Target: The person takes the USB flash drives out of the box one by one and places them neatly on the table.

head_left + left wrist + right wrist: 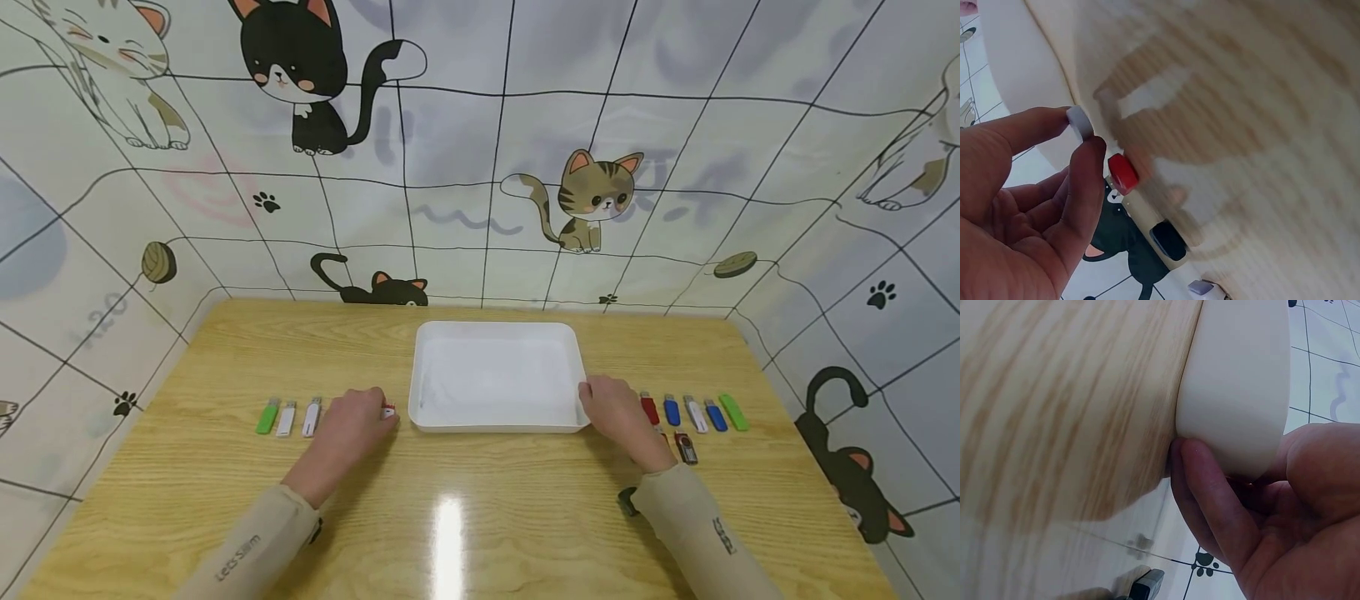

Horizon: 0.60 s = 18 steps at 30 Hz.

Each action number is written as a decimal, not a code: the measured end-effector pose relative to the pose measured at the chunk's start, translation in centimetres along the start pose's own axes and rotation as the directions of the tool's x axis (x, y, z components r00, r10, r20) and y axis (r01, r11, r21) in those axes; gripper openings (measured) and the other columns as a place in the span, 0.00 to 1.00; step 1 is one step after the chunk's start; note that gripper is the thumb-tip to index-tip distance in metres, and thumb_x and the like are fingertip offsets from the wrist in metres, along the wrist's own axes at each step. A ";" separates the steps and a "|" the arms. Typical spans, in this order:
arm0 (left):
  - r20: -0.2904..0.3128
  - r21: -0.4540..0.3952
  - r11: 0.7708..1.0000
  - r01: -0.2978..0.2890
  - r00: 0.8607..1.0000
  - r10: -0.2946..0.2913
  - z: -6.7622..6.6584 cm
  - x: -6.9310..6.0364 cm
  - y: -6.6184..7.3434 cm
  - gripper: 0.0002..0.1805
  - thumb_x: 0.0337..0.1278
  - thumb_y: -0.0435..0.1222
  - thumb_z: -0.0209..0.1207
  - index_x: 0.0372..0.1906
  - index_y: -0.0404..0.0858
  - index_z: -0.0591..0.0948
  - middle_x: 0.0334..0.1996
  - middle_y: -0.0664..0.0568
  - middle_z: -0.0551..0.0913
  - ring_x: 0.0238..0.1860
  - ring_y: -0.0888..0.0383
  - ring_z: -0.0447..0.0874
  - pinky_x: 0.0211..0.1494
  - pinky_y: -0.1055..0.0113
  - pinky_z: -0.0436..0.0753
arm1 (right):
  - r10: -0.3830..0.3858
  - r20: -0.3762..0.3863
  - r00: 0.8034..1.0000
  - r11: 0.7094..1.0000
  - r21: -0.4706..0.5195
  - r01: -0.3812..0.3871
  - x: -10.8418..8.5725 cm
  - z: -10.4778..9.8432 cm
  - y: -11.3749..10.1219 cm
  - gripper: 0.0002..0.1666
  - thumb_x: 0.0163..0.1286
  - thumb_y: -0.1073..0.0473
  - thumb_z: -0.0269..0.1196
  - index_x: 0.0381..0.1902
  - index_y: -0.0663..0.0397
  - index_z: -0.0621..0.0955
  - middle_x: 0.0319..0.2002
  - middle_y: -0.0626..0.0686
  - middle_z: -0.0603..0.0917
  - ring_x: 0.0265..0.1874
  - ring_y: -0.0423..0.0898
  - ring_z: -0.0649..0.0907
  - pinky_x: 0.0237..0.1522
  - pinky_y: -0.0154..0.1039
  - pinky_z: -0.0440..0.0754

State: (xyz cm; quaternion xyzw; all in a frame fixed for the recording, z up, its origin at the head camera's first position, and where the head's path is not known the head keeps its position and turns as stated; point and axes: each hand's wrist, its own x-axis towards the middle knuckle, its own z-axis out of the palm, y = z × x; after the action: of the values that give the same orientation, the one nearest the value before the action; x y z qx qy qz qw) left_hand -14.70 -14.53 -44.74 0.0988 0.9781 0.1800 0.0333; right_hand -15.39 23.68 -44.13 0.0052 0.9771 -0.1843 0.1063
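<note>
My left hand (352,425) is just left of the white tray (498,427). In the left wrist view, its thumb and forefinger pinch a small whitish USB stick (1080,124), seen nearly edge-on; the head view hides it behind the hand. A red USB stick (1124,173) lies on the table beyond those fingertips, and a dark one (1168,240) lies farther along. My right hand (618,412) grips the tray at its front right corner. In the right wrist view, fingers (1210,475) press the outer wall of the tray (1235,381), with the thumb on its other side.
Left of the left hand lie a green USB stick (267,417) and two white ones, one a white stick (286,419). To the right are several more, including a red stick (648,407), a blue stick (672,409), a green stick (733,412) and a dark stick (686,448).
</note>
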 end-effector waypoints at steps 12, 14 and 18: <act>-0.053 0.058 0.997 -0.047 0.997 0.050 0.0 -0.5 0.5 0.16 0.63 0.35 0.67 0.24 0.35 0.74 0.17 0.50 0.72 0.19 0.55 0.69 0.18 0.63 0.70 | -0.001 -0.002 1.000 1.000 0.005 0.001 0.0 0.1 -0.1 0.16 0.82 0.59 0.50 0.38 0.65 0.79 0.22 0.54 0.72 0.22 0.48 0.73 0.25 0.38 0.71; -0.086 0.065 0.996 -0.057 0.994 0.062 -0.3 -0.6 0.4 0.14 0.63 0.36 0.67 0.28 0.32 0.78 0.21 0.47 0.78 0.22 0.53 0.75 0.20 0.61 0.76 | 0.006 0.001 1.000 1.000 0.004 -0.006 0.1 0.1 -0.1 0.16 0.82 0.59 0.51 0.39 0.66 0.80 0.22 0.54 0.72 0.22 0.49 0.73 0.26 0.38 0.71; -0.154 0.050 0.997 -0.053 0.986 0.060 -1.2 -0.9 -0.1 0.14 0.64 0.38 0.67 0.42 0.29 0.84 0.34 0.43 0.86 0.30 0.48 0.85 0.29 0.55 0.85 | 0.028 0.014 1.000 0.999 0.019 -0.028 0.0 0.2 0.0 0.17 0.83 0.58 0.50 0.43 0.66 0.80 0.24 0.54 0.72 0.24 0.49 0.74 0.27 0.38 0.71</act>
State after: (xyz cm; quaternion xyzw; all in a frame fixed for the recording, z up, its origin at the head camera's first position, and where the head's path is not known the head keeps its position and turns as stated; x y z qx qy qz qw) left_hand -13.91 -15.19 -43.66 0.1130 0.9784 0.1657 -0.0504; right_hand -15.37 23.59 -44.27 0.0186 0.9743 -0.1923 0.1154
